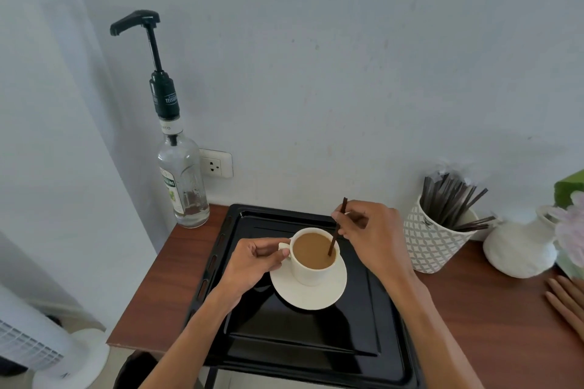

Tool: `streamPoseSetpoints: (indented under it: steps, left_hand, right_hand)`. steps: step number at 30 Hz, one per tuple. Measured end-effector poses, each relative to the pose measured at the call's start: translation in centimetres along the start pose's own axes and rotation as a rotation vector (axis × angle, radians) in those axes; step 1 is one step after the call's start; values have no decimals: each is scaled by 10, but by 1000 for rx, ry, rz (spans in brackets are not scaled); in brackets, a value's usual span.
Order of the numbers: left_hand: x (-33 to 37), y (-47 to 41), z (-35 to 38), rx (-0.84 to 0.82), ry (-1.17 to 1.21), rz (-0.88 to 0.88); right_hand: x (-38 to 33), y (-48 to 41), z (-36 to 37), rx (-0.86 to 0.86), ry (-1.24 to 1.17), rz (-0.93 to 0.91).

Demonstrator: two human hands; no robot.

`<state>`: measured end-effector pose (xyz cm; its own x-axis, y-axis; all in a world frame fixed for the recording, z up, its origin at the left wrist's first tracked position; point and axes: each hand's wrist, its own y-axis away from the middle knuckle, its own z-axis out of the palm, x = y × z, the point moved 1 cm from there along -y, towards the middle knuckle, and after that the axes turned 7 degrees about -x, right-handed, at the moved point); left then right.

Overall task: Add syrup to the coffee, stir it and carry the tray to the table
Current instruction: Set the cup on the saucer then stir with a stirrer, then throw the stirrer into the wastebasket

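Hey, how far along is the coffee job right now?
Syrup looks done: the pump bottle stands untouched at the back left. In hand is the stirring: the right hand holds a stirrer dipped in the coffee cup, and the left hand pinches its handle. Left: carrying the black tray, not yet lifted off the counter.

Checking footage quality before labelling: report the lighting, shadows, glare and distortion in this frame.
Head view: soft, even daylight; the cup and saucer cast a faint shadow toward the camera on the glossy black tray, which shows mild glare; wide-angle bending tilts the syrup bottle and the wall corner; focus is slightly soft.
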<state>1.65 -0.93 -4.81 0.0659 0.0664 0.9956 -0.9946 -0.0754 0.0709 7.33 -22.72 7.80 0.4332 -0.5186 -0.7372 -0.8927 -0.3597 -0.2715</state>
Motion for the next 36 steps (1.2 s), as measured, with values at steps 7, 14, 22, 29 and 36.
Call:
streamPoseSetpoints:
  steps: [7,14,22,29,36]
  left_hand:
    - [2,6,-5,67,-125,10]
    - [16,32,-29,155,-360,0]
    - [45,94,-92,308,-627,88]
    - [52,130,-196,462,-974,2]
    - [10,144,-306,322,-1335,19]
  right_hand:
    - [-28,7,-18,206,-120,-179]
    - [-26,14,-17,197,-179,-168]
    - [-41,24,-4,280,-333,-141]
    - [-81,23,76,303,-595,57]
    - [-131,33,207,245,-582,163]
